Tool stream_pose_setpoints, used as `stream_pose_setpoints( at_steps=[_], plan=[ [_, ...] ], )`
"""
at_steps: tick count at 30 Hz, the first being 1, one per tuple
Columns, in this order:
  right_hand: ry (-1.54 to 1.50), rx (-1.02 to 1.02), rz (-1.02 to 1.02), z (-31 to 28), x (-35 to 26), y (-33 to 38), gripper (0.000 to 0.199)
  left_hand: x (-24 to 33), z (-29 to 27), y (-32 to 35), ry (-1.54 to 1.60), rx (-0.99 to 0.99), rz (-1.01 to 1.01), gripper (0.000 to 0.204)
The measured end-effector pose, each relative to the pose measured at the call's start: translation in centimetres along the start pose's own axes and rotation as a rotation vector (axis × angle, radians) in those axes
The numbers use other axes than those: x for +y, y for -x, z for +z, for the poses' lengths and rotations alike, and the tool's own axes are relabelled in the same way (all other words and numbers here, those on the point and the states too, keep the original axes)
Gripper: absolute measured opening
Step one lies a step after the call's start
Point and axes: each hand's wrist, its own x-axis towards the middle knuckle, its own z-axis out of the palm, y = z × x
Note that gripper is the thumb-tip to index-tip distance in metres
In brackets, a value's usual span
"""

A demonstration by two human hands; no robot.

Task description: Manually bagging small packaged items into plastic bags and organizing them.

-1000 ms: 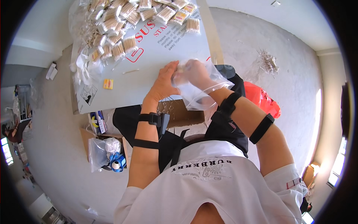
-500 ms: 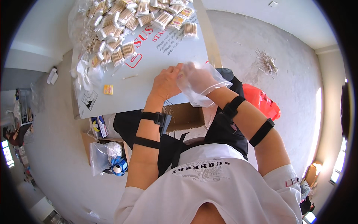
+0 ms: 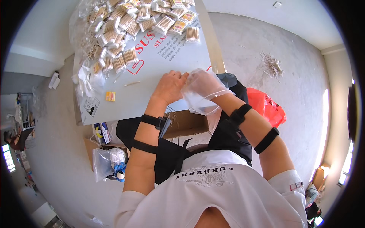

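Note:
My left hand [image 3: 170, 87] and my right hand [image 3: 203, 84] meet at the near edge of a white board [image 3: 152, 76] laid as a tabletop. My right hand is pushed inside a clear plastic bag [image 3: 201, 102], which hangs down over the wrist. My left hand pinches the bag's mouth by the right fingertips. At the far end of the board lies a heap of small packets of wooden sticks [image 3: 125, 26]. A single loose stick [image 3: 131, 83] and a small yellow packet [image 3: 110, 96] lie on the board to the left.
A brown cardboard box with loose sticks [image 3: 186, 123] rests in my lap. On the floor sit a red plastic bag [image 3: 266, 106], a clear bag with blue items [image 3: 108, 163] and a scatter of sticks [image 3: 272, 64]. Crumpled clear bags [image 3: 87, 78] lie at the board's left edge.
Both hands have stayed together at the board's near edge, and the bag has slid further over my right hand. The view has shifted slightly.

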Motion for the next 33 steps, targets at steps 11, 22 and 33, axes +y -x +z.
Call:
stream_pose_setpoints(
  at_steps=[11, 22, 33],
  plan=[
    [-0.303, -0.033, 0.662, 0.0, -3.1, -1.2, 0.020, 1.0, 0.5, 0.7, 0.026, 0.032, -0.128, 0.058],
    [-0.070, -0.027, 0.302, -0.5, -1.8, 2.5, 0.022, -14.4, -2.4, 3.1, 0.421, 0.525, -0.971, 0.034],
    [-0.314, 0.046, 0.011, -12.2, -4.8, 7.4, 0.016, -19.0, -2.9, 1.7, 0.396, 0.488, -1.231, 0.041]
  ],
)
